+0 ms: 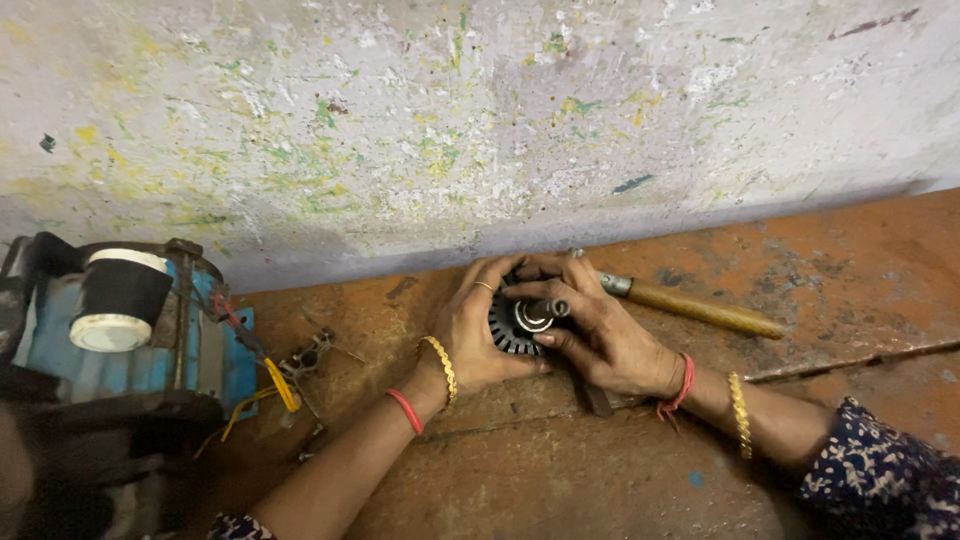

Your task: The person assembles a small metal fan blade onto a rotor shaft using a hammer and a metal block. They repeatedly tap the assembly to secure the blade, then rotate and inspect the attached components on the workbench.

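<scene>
Dark ribbed metal rotor [512, 325], glossy shaft; smooth wooden tool handle [705, 309]; rough rusty bench [820, 280].

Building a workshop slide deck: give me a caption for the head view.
Both hands, left hand and right hand, grip a finned motor rotor on a rusty workbench, wooden-handled tool behind.

Rusty orange floor [830, 290] with wooden-handled tool [695, 307], blue motor [120, 350] and small metal part [308, 355] on it.

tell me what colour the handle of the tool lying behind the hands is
Light brown wood, on the tool handle beyond the right hand, in the head view.
</scene>
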